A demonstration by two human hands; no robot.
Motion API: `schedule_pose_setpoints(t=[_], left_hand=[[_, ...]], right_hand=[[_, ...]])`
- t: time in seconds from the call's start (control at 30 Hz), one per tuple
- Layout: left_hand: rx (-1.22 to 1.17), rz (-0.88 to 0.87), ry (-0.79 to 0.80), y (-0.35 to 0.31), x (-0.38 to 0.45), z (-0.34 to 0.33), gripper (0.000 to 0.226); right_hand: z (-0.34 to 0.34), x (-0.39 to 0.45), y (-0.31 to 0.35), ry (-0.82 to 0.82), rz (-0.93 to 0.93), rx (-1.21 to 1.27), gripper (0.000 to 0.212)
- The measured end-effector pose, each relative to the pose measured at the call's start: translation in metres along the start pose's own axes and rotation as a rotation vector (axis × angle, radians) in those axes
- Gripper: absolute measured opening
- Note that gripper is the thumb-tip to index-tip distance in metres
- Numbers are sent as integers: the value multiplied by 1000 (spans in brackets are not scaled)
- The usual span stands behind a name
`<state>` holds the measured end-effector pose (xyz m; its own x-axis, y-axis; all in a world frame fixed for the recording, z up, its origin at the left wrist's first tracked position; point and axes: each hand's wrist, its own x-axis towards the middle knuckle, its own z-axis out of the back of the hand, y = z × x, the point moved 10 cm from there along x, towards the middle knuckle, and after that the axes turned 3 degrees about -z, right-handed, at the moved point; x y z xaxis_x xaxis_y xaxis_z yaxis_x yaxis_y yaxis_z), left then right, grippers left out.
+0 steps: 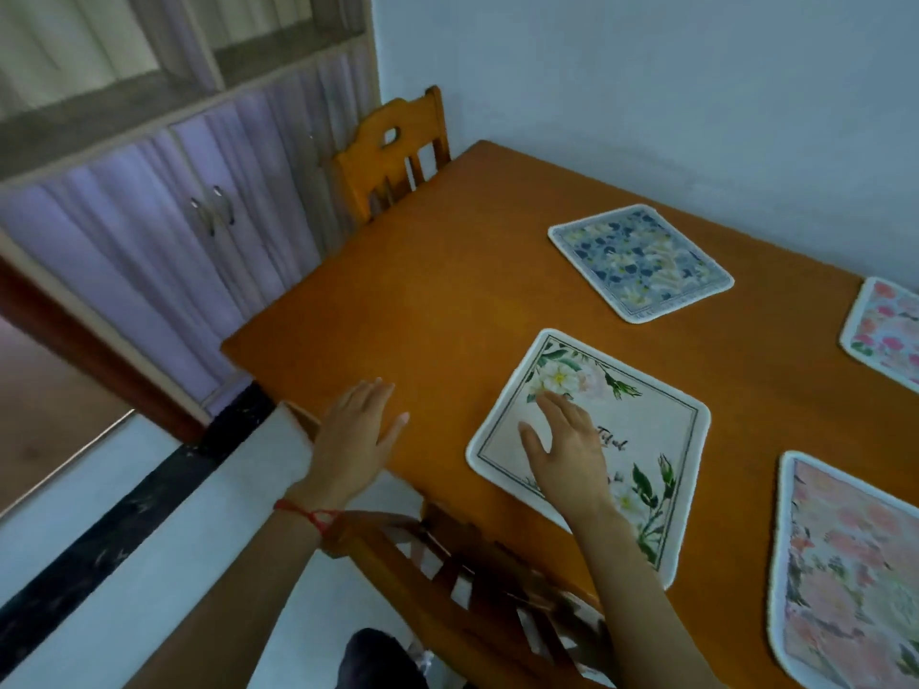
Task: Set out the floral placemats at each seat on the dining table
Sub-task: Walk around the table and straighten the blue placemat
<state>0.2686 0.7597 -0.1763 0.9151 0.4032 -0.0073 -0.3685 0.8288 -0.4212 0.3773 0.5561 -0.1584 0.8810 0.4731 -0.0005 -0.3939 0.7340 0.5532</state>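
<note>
A cream placemat with white flowers and green leaves lies flat near the front edge of the wooden dining table. My right hand rests palm down on it, fingers spread. My left hand hovers open over the table's corner edge, holding nothing. A blue floral placemat lies farther back. A pink floral placemat sits at the front right, and another pink one is cut off at the right edge.
A wooden chair stands at the table's far end. Another chair's back is just below my arms at the near side. The table stands against a pale wall. A cabinet with purple curtained doors stands to the left.
</note>
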Motion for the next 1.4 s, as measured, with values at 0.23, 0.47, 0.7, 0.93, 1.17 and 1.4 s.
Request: schedule_pose_setpoints(t=[0.23, 0.47, 0.7, 0.93, 1.17, 1.4], left_hand=[[24, 211, -166, 75, -78, 46, 56], [101, 441, -292, 150, -169, 80, 46], [101, 618, -338, 232, -250, 106, 55], [176, 741, -392, 303, -318, 134, 54], [270, 804, -371, 360, -355, 153, 48], [302, 803, -332, 403, -337, 154, 47]], right_hand=[[-37, -10, 102, 149, 229, 50, 45], [-107, -39, 201, 347, 450, 30, 64], [-177, -75, 305, 387, 671, -37, 50], [-256, -123, 393, 471, 789, -60, 51], [-301, -140, 443, 422, 857, -73, 53], [-342, -115, 463, 384, 921, -133, 43]])
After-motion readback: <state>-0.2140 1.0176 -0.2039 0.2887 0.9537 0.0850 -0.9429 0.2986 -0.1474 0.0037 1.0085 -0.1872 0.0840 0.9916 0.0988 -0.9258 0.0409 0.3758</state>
